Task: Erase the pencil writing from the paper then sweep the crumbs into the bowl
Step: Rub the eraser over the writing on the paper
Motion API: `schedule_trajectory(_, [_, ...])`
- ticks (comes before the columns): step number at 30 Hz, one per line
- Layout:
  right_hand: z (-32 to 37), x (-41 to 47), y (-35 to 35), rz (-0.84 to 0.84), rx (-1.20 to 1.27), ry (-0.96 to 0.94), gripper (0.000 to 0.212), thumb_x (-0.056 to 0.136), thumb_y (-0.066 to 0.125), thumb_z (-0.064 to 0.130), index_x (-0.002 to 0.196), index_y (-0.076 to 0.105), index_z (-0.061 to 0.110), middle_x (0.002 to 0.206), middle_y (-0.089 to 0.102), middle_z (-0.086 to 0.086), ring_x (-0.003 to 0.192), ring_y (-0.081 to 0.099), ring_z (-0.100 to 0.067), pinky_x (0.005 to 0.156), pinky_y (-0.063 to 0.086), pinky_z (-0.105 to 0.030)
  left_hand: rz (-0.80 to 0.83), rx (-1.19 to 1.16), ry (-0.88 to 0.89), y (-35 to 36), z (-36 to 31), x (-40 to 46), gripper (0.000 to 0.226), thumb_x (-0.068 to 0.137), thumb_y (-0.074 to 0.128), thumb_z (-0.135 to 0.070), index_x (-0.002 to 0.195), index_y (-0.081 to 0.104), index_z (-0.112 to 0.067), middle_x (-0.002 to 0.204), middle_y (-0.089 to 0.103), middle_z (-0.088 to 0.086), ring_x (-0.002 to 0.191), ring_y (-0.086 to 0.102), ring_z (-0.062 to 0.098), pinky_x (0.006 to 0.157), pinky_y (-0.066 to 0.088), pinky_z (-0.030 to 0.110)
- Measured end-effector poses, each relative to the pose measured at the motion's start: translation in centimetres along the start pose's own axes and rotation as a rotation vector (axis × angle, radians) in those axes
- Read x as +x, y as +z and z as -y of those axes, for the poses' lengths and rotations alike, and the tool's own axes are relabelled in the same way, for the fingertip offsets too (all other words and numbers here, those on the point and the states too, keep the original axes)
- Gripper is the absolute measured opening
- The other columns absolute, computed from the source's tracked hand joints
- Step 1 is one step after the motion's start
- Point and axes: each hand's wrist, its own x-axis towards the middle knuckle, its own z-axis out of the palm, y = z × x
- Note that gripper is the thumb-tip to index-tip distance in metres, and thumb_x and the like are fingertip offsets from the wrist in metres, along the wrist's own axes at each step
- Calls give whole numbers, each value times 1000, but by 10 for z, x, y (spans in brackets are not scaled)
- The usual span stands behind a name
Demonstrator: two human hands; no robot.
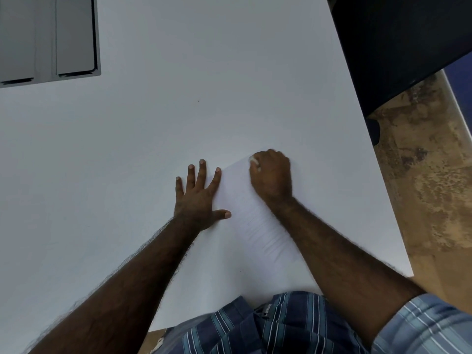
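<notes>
A white sheet of paper (245, 226) lies on the white table, with faint pencil lines across it. My left hand (198, 194) lies flat with fingers spread, pressing the paper's left edge down. My right hand (272, 175) is curled near the paper's far corner and grips a small white eraser (253, 160), which peeks out at the fingers and touches the paper. No bowl is in view. No crumbs can be made out.
The white table (127, 149) spreads wide to the left and far side. A grey panelled object (48, 37) sits at the far left. A dark object (398, 42) stands at the far right, past the table's right edge. Brown floor (429, 187) shows there.
</notes>
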Motion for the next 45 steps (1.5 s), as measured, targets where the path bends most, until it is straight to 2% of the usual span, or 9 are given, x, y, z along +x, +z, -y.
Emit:
schedule_trajectory(3, [-15,12,-9,-46,80,156,9,90,68,16,84,71,10,81,69,-7,77,63,-33,75,53,-46,-8,16,4,-1,-1,0,124,76,56,-85,160,-20,-33,162,-39,7,150,-32,34,123,-11,60])
schedule_trajectory(7, [-8,-11,-14,4,158,106,7,94,73,13,87,71,10,83,65,-4,79,61,-24,75,45,-31,-16,82,42,-6,-3,2,116,84,53,-80,161,-16,-26,164,-31,15,152,-30,34,123,-12,58])
schedule_trajectory(12, [-10,-32,-9,82,198,63,4,96,73,14,92,71,13,88,65,0,82,59,-19,74,38,-21,-287,-104,186,-17,15,20,60,104,53,-40,155,40,-13,167,25,16,157,15,32,124,18,56])
schedule_trajectory(14, [-11,-31,-7,78,215,71,5,97,72,16,94,72,13,90,66,1,83,59,-18,75,42,-23,-361,-102,342,-20,24,33,52,103,56,-21,152,44,-9,162,37,14,153,28,33,121,29,55])
schedule_trajectory(19, [-12,-30,-6,67,229,65,6,99,72,18,97,73,12,92,68,0,84,61,-17,77,47,-25,-114,162,643,-27,36,60,63,107,45,-30,163,16,-26,171,1,1,158,-4,22,127,5,41])
schedule_trajectory(27, [-16,-29,-7,87,262,73,6,97,74,17,97,74,12,93,68,0,83,62,-17,75,50,-26,34,507,621,-59,33,89,94,95,49,-67,157,-18,-46,165,-33,5,152,-29,31,125,-3,56])
schedule_trajectory(32, [-10,-29,-4,73,247,69,8,99,71,18,98,74,10,93,68,-3,85,61,-19,78,48,-27,54,594,584,-68,22,100,119,82,63,-73,154,-27,-43,163,-36,8,151,-28,36,124,-3,60])
schedule_trajectory(38, [9,-38,9,150,178,-171,13,100,65,13,104,75,6,97,72,-11,89,66,-28,82,55,-39,35,602,581,-67,21,99,124,79,66,-71,154,-28,-42,164,-35,11,153,-22,39,123,3,64])
schedule_trajectory(45, [-18,-13,-4,-60,122,135,9,94,64,13,92,70,8,87,65,-9,83,60,-30,75,51,-40,13,619,567,-63,19,99,124,79,70,-68,156,-24,-42,165,-31,13,155,-16,40,122,4,64])
